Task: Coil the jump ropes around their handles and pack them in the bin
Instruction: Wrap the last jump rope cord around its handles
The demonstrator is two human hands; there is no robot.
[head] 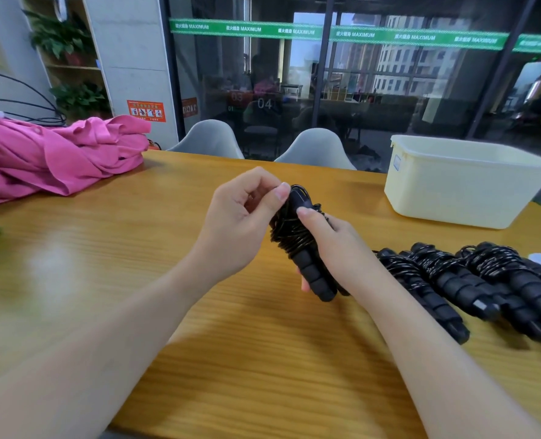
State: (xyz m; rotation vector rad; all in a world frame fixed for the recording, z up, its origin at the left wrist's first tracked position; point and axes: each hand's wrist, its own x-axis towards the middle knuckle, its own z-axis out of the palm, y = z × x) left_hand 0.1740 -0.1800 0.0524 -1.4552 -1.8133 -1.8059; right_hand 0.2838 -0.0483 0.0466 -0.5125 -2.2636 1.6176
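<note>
Item: black jump rope (pixel 297 239), foam handles paired, cord wound round their upper half, held above the wooden surface (pixel 136 280) at centre frame. Risk, as judged: the last turns of cord near the handle tops look loose and bunched; should the left hand (pixel 240 223) let the free end go before it is tucked, the coil could spring open and slide off the tops, since nothing but finger pressure appears to hold it. A second risk: the foam handles may twist against each other in the grip, slackening the wraps lower down. A third: carrying the bundle to the bin by its bare lower end could let the wound part sag. Grip: right hand (pixel 332 248) closed round the handles at mid-length, thumb pressed high on the coil, fingers curled behind; the lower ribbed foam ends project below the hand toward the bottom of the frame, the wound cord sits above and left of it. Left hand pinches the cord end against the handle tops between thumb and forefinger, other fingers curled. Whether the end is already tucked cannot be told. Also present: coiled jump ropes (pixel 471 280) lying side by side on the surface at right, just beside the right forearm; cream plastic bin (pixel 459 198) at upper right, well apart from the held rope, no rope visible in it from this angle; pink garment (pixel 50 156) heaped at upper left
</note>
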